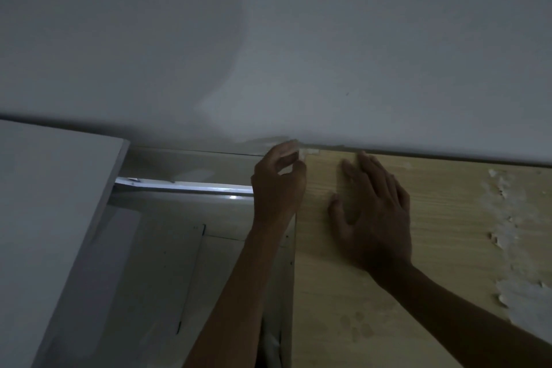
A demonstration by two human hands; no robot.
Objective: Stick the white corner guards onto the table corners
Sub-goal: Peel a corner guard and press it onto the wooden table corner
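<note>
Left hand (279, 179) at corner guard (305, 153)

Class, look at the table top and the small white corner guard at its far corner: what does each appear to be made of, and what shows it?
Table top: probably board with a pale wood-grain laminate, matt; fine grain lines run across it, and its surface has peeled to white patches at the right. Corner guard: white, perhaps soft plastic or foam; too small and dim to tell. The left hand pinches it.

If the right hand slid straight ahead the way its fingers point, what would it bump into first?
Most likely the white wall. The right hand lies flat on the wooden table, fingers pointing toward the table's far edge, where the wall stands. The white corner guard sits off to its left, at the left hand.
</note>
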